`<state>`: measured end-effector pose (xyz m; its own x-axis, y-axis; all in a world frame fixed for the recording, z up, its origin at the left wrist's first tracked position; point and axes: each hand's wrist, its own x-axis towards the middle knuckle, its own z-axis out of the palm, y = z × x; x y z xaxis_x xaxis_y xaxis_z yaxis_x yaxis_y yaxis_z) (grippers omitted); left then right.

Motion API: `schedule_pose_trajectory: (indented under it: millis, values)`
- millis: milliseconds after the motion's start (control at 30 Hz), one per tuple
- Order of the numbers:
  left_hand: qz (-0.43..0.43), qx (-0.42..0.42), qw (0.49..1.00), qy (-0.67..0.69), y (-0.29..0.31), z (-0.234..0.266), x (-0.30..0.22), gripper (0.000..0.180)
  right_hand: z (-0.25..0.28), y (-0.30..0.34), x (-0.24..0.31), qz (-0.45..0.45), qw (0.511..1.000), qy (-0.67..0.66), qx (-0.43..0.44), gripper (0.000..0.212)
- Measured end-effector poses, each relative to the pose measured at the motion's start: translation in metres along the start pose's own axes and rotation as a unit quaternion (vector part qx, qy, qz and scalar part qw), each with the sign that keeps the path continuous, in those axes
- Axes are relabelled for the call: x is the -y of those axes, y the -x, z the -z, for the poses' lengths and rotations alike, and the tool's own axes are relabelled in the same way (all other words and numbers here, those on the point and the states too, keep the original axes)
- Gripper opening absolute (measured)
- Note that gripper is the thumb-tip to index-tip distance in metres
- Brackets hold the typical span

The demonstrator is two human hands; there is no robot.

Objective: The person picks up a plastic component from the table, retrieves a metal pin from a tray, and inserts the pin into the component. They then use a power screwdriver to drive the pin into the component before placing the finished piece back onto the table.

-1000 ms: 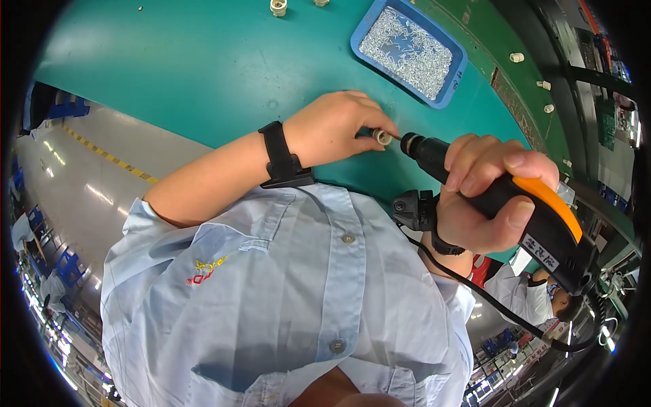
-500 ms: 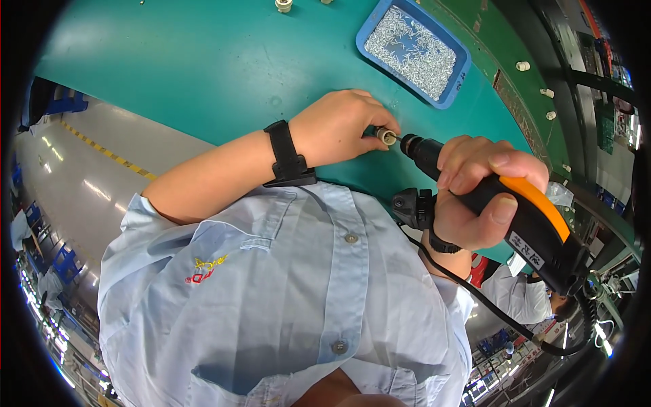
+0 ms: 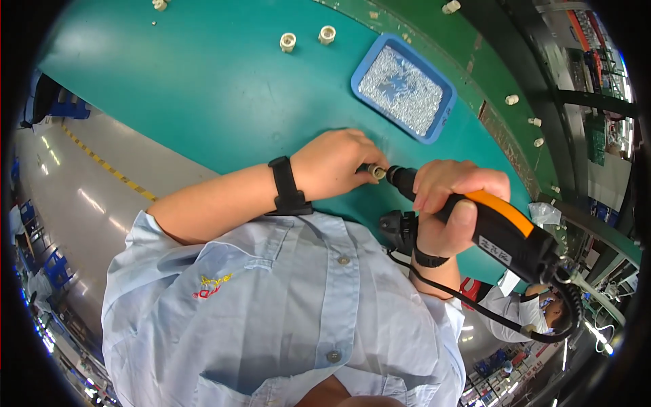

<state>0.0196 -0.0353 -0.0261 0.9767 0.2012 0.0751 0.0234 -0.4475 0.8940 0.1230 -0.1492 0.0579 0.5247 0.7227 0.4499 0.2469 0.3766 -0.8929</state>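
My left hand (image 3: 339, 163) is closed on a small cream ring-shaped fitting (image 3: 377, 173), pinched between thumb and fingers just above the green mat. Wrapped around a black and orange electric screwdriver (image 3: 505, 216) is my right hand (image 3: 454, 193), its thumb along the near side. The screwdriver's front end points left at the fitting's open side, almost against it. Whether the bit touches a screw inside is too small to tell. Beyond my hands, a blue tray (image 3: 434, 129) holds many small silvery screws or pins.
Two cream fittings (image 3: 288, 42) stand on the mat (image 3: 203, 81) at the far side, and another (image 3: 159, 5) lies farther left. Several more lie on the green ledge (image 3: 468, 54) along the right. A black cable (image 3: 488, 313) loops from the screwdriver. A co-worker (image 3: 515, 315) is at lower right.
The view has tilted, so tray, mat and hands sit lower in it and more fittings show at the far side. The screwdriver's tip has come slightly closer to the fitting. Both grips are unchanged.
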Motion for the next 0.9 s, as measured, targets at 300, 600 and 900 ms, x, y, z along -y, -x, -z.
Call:
schedule_pose_trajectory:
  millis: [300,600,900]
  values:
    - [-0.101,0.007,0.968,-0.229,-0.068,0.047,-0.048,0.013,0.046,-0.001,0.052,0.22,0.959,-0.129,-0.126,0.033]
    - [0.122,-0.068,0.885,-0.445,-0.264,0.114,0.05,0.023,0.058,0.024,0.047,0.166,0.971,-0.024,-0.172,0.034]
    - [0.235,-0.204,0.782,-0.54,-0.291,0.142,0.036,0.045,0.094,0.038,0.034,0.139,0.966,0.018,-0.219,0.033]
